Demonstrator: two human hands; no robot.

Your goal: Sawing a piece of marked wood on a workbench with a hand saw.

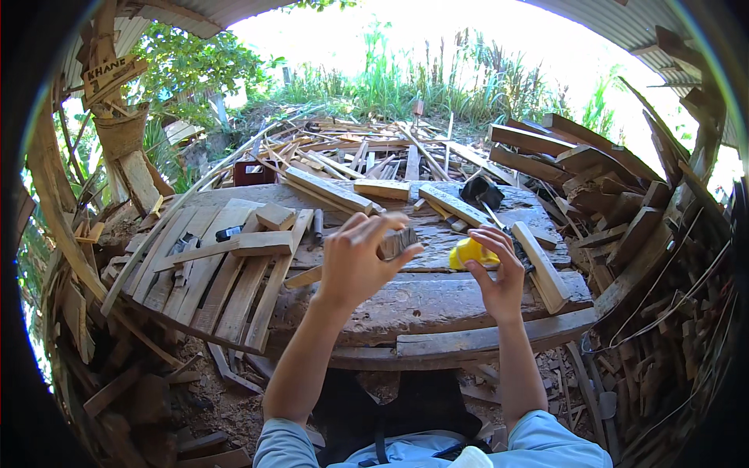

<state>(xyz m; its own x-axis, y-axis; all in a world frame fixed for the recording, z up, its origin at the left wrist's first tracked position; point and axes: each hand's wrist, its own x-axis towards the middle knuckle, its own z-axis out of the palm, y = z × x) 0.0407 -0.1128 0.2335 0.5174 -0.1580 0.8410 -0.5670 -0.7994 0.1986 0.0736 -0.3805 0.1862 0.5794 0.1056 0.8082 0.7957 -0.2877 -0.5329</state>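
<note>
My left hand [361, 257] is raised over the bench [351, 308], fingers apart and blurred at the tips, around a small grey-brown object [394, 244]; I cannot tell whether they touch it. My right hand [499, 277] curls its fingers round a yellow plastic object [463, 253], partly hidden by the fingers. Just right of that hand a pale wooden board [538, 269] lies at a slant over a dark tool. Behind both hands lie wooden pieces [454, 204] and a black item [481, 191].
Slats and blocks [234, 273] cover the bench's left part. Scrap timber [390, 148] is heaped beyond it, and stacked offcuts [624, 218] crowd the right side, with loose wires. A wooden post [117, 156] stands at left under corrugated roofing, and wood debris litters the ground.
</note>
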